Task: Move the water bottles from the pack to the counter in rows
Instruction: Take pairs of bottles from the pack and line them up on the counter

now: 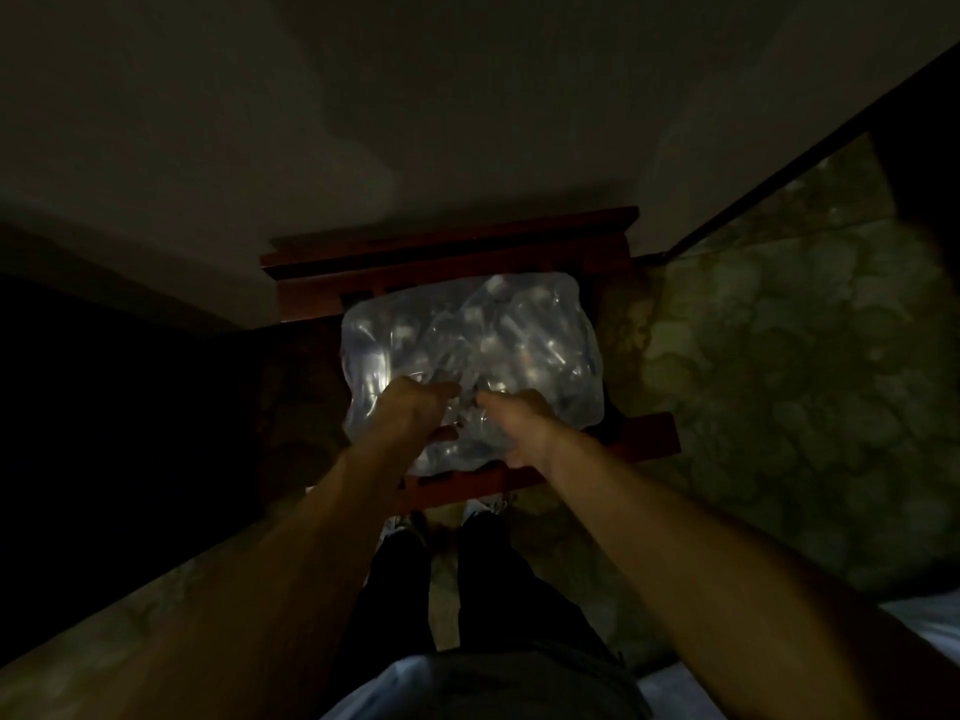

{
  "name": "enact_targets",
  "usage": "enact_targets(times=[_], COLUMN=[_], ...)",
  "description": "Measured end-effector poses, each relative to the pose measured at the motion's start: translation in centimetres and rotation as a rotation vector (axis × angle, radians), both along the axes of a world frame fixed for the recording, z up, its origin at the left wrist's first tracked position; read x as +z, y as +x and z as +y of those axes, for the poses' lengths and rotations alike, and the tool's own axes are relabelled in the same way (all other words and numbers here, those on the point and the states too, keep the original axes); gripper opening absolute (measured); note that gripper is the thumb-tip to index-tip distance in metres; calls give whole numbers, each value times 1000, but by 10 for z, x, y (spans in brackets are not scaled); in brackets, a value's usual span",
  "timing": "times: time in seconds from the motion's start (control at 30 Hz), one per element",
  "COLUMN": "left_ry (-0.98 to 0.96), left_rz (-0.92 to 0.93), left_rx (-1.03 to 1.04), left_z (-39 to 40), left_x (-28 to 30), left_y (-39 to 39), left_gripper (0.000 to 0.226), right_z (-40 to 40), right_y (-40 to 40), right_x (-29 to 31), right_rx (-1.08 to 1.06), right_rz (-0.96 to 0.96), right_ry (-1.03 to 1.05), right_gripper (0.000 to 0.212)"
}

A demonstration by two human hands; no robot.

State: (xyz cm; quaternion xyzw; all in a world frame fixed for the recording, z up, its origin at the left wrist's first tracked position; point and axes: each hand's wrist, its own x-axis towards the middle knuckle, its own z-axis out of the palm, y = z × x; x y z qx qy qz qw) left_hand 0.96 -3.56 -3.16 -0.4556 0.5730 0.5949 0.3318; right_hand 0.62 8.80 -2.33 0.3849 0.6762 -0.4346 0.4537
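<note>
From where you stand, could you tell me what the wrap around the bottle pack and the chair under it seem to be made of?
The pack's wrap looks like thin clear plastic film: glossy, wrinkled, bottles showing through. The chair seems reddish-brown finished wood, judging by its straight rails, though the dim light leaves that open.

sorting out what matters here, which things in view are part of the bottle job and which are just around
Part of the job:
- pack of water bottles, still wrapped in clear plastic
- left hand and right hand, both at the wrap on the pack's near side

Just around:
- red wooden chair the pack sits on
- patterned floor
- white shoes below the chair
</note>
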Motion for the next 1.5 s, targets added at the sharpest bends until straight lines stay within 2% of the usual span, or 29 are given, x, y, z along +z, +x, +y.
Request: enact_targets(times=[0.1, 0.23, 0.4, 0.53, 0.67, 0.8, 0.87, 0.97, 1.1, 1.27, 1.4, 1.5], left_ry=[36, -38, 164, 278, 340, 359, 335, 329, 258, 152, -2, -110], left_rz=[25, 91, 42, 81, 139, 304, 421, 565, 750, 1019, 1220, 1322], left_rx=[4, -186, -264, -227, -182, -117, -93, -57, -146, -170, -188, -189], left_z=[-6, -16, -42, -51, -56, -60, -62, -73, -85, -96, -109, -114], left_x=[10, 24, 41, 50, 65, 92, 115, 151, 195, 261, 331, 366], left_y=[7, 17, 28, 43, 41, 34, 32, 29, 27, 30, 43, 60], left_gripper=[36, 46, 62, 47, 51, 42, 50, 42, 53, 73, 43, 43], right_z=[-1, -13, -8, -4, -13, -19, -20, -23, -21, -28, -35, -56], right_y=[5, 7, 3, -6, -13, -12, -10, -8, -9, -11, -2, 18], right_x=[19, 42, 71, 90, 111, 139, 157, 189, 225, 292, 349, 376], right_rx=[-26, -92, 90, 186, 198, 6, -119, -164, -190, -150, 24, 95], right_rz=[-71, -50, -33, 53, 104, 170, 237, 359, 534, 762, 930, 1072], right_ry=[-21, -50, -22, 28, 65, -99, -208, -324, -424, -715, -963, -948], right_gripper=[58, 56, 64, 73, 74, 69, 61, 52, 67, 48, 52, 54])
